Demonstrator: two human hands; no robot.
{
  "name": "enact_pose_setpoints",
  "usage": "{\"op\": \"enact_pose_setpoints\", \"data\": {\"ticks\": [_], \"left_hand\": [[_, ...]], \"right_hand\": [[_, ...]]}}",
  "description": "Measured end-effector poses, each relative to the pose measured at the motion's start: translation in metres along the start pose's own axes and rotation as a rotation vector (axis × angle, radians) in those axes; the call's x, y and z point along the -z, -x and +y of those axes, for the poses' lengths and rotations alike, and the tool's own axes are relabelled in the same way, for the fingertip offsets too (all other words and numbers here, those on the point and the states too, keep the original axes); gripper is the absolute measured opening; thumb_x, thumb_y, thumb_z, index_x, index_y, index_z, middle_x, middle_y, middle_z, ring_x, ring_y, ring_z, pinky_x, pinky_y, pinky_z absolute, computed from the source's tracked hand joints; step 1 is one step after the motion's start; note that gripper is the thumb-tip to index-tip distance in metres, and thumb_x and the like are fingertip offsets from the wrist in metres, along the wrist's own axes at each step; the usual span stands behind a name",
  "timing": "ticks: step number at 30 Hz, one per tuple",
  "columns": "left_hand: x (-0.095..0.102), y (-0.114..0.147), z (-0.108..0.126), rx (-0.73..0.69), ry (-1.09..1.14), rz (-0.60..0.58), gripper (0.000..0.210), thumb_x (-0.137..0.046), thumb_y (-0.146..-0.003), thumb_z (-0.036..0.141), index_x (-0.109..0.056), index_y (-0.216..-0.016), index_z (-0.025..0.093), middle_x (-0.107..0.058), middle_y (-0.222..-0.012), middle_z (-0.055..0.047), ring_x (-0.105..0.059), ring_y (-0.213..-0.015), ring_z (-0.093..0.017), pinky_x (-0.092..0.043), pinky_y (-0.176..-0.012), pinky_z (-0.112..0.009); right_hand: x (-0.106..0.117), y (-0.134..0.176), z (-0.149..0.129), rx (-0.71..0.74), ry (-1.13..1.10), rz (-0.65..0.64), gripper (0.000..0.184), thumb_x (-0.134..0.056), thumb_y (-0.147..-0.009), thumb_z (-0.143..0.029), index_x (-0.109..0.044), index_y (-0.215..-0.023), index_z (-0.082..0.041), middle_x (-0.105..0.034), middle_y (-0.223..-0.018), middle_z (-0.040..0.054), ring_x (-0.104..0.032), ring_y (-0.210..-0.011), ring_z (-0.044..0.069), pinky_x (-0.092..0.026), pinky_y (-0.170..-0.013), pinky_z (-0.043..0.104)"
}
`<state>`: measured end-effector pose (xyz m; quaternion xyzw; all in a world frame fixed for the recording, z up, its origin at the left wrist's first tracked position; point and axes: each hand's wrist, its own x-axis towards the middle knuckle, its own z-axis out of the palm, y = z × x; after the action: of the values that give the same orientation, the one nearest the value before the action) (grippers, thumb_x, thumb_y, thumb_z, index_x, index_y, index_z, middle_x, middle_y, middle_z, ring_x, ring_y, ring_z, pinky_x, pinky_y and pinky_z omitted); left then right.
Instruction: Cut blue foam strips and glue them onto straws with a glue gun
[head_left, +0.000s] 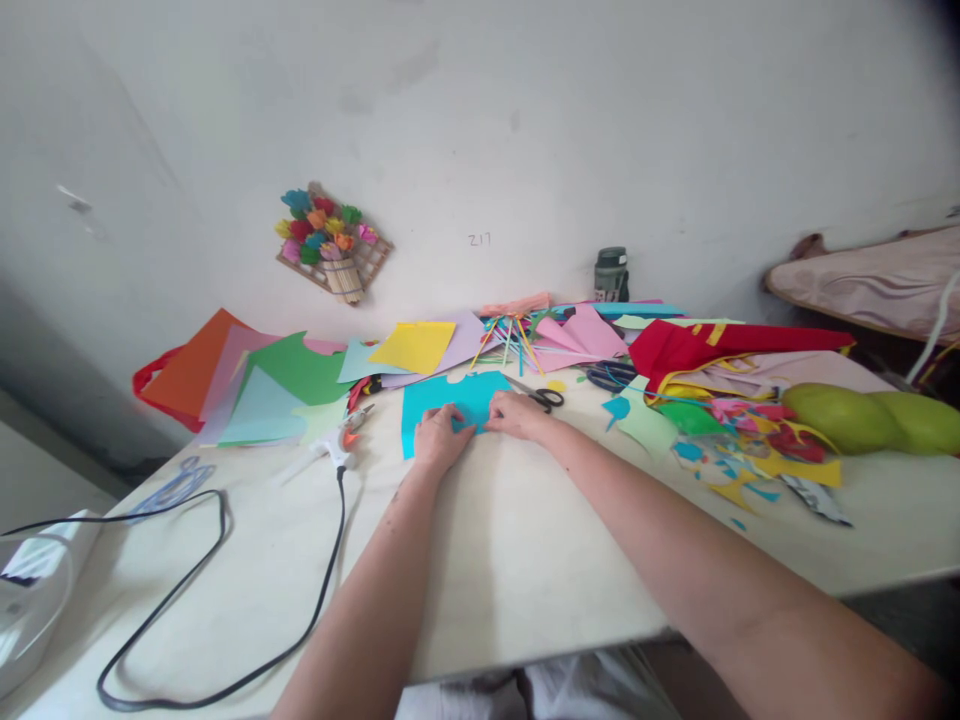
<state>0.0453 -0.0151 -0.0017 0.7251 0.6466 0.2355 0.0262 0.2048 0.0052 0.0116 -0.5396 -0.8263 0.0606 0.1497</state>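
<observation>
Blue paper sheet: lay on the tabletop beneath left hand, fingers curled, and right hand, fingertips bunched near its edge; whether either pinched could not be told. Likely risks were creasing from uneven pressure and snagging on nearby scissors.

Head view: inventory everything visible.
table: 1, off-white, foreground
sheet: 1, blue, mid-table
scissors: 1, black-handled, right of sheet
glue gun: 1, white, left of sheet
cord: 1, black, table's left
paper sheets: several, mixed, table's back
scraps: many, mixed, table's right
fabric: 1, red, right rear
rounded object: 1 or 2, green, far right
bottle: 1, greenish, by wall
flower ornament: 1, multicoloured, on wall
equipment: count unclear, white, far left
left hand: 1, on sheet
right hand: 1, on sheet
</observation>
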Motion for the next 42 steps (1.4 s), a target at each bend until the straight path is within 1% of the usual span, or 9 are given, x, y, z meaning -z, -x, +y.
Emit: {"op": "enact_pose_setpoints", "data": {"ticks": [6,13,19,23,26,29,36,39,42], "left_hand": [[0.001,0.002,0.006,0.023,-0.066,-0.02,0.04,-0.055,-0.068,0.04,-0.051,-0.105,0.026,-0.051,-0.117,-0.006,-0.034,-0.115,-0.021,-0.032,-0.085,-0.033],[0.001,0.001,0.006,0.045,-0.087,-0.048,0.042,-0.052,-0.07,0.041,-0.049,-0.109,0.028,-0.05,-0.118,-0.005,-0.03,-0.117,-0.024,-0.033,-0.086,-0.036],[0.009,0.001,-0.004,0.062,-0.134,-0.066,0.043,-0.05,-0.07,0.04,-0.049,-0.112,0.031,-0.05,-0.12,-0.002,-0.034,-0.113,-0.025,-0.032,-0.086,-0.038],[0.008,0.002,-0.005,0.031,-0.172,-0.05,0.046,-0.045,-0.072,0.046,-0.048,-0.115,0.031,-0.042,-0.128,-0.001,-0.029,-0.117,-0.026,-0.03,-0.089,-0.04],[0.005,0.002,-0.004,0.005,-0.182,-0.085,0.047,-0.042,-0.074,0.046,-0.045,-0.118,0.033,-0.035,-0.133,0.003,-0.023,-0.121,-0.027,-0.025,-0.093,-0.043],[0.002,0.001,-0.006,0.026,-0.169,-0.145,0.049,-0.039,-0.075,0.048,-0.04,-0.122,0.034,-0.034,-0.134,0.004,-0.021,-0.123,-0.027,-0.022,-0.096,-0.045],[0.0,0.0,-0.007,0.038,-0.182,-0.17,0.052,-0.034,-0.076,0.05,-0.036,-0.126,0.037,-0.033,-0.135,0.004,-0.02,-0.123,-0.028,-0.019,-0.097,-0.046],[0.0,0.0,-0.007,0.045,-0.185,-0.18,0.052,-0.033,-0.076,0.051,-0.035,-0.126,0.037,-0.032,-0.135,0.005,-0.021,-0.123,-0.028,-0.019,-0.097,-0.046],[-0.001,-0.001,-0.008,0.047,-0.185,-0.184,0.052,-0.033,-0.076,0.05,-0.034,-0.126,0.037,-0.032,-0.135,0.005,-0.021,-0.123,-0.028,-0.019,-0.097,-0.046]], "right_hand": [[0.002,0.0,-0.002,-0.027,-0.013,-0.023,0.018,-0.056,-0.07,-0.036,-0.062,-0.068,-0.019,-0.062,-0.092,0.0031,-0.054,-0.082,0.016,-0.036,-0.06,0.022],[-0.004,-0.001,0.001,0.004,0.002,0.007,0.023,-0.055,-0.071,-0.041,-0.062,-0.068,-0.019,-0.061,-0.091,0.0037,-0.053,-0.082,0.016,-0.035,-0.061,0.022],[-0.013,-0.006,-0.011,0.063,0.038,0.05,0.023,-0.054,-0.073,-0.04,-0.063,-0.07,-0.019,-0.061,-0.091,0.0041,-0.052,-0.084,0.016,-0.034,-0.062,0.022],[-0.014,-0.008,-0.014,0.083,0.02,0.029,0.021,-0.053,-0.074,-0.037,-0.063,-0.071,-0.019,-0.06,-0.091,0.0043,-0.052,-0.083,0.015,-0.035,-0.063,0.022],[-0.012,-0.009,-0.011,0.087,-0.022,0.003,0.02,-0.054,-0.074,-0.035,-0.063,-0.07,-0.018,-0.06,-0.091,0.0035,-0.053,-0.082,0.014,-0.035,-0.063,0.021],[-0.009,-0.008,-0.003,0.1,-0.073,-0.029,0.017,-0.056,-0.072,-0.033,-0.063,-0.071,-0.018,-0.06,-0.091,0.0027,-0.053,-0.081,0.013,-0.036,-0.064,0.02],[-0.007,-0.004,0.016,0.15,-0.11,-0.007,0.016,-0.057,-0.07,-0.031,-0.063,-0.071,-0.017,-0.059,-0.088,0.0032,-0.053,-0.08,0.013,-0.037,-0.068,0.02],[-0.007,-0.004,0.016,0.143,-0.081,0.004,0.018,-0.057,-0.071,-0.033,-0.063,-0.071,-0.017,-0.06,-0.088,0.0035,-0.053,-0.081,0.013,-0.037,-0.068,0.021],[-0.003,-0.003,0.01,0.085,-0.035,-0.012,0.02,-0.057,-0.07,-0.036,-0.064,-0.07,-0.017,-0.061,-0.087,0.004,-0.055,-0.08,0.014,-0.038,-0.067,0.022]]}}
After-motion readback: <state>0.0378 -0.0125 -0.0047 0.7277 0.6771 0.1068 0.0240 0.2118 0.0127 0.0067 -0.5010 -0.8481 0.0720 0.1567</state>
